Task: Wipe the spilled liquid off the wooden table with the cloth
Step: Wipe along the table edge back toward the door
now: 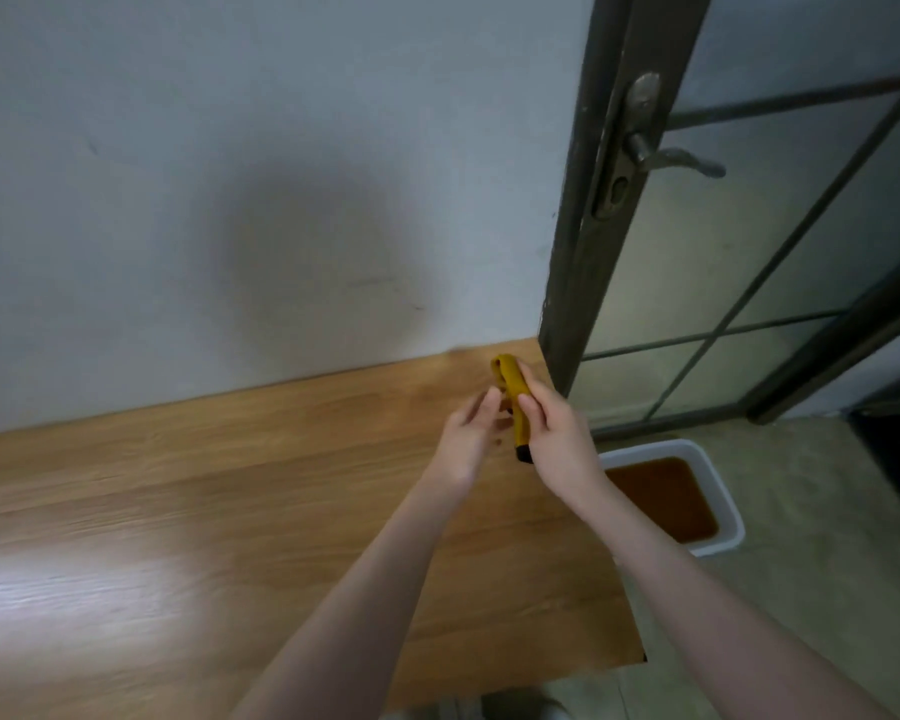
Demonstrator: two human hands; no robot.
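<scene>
The person is holding a rolled, mustard-yellow cloth (pixel 513 394) above the far right corner of the wooden table (pixel 230 511), toward two o'clock from the table's middle. The right hand (pixel 557 444) is gripping the cloth — fingers curled round its lower half, a dark end poking out beneath the palm. The left hand (pixel 471 433) is reaching in from nine o'clock of the cloth with loosely bent fingers; its fingertips are close to the roll, but blur makes it hard to tell whether they are pinching it or only touching, so its grip cannot be judged.

On the floor, at four o'clock from the hands and just past the table's right edge, a white tub (pixel 718 480) is sitting with brown liquid (pixel 663 498) in it. A dark-framed door with a metal handle (pixel 681 161) is standing at one o'clock.

No puddle is plainly showing on the table; a faint darker patch near the far edge at eleven o'clock from the hands may be the spill, though glare and blur are leaving that uncertain.

The risks seem plain. A cloth kept tightly rolled would be smearing liquid rather than soaking it up. Wiping toward the right edge could push drips onto the floor — or a loose grip could drop the cloth into the tub below.
</scene>
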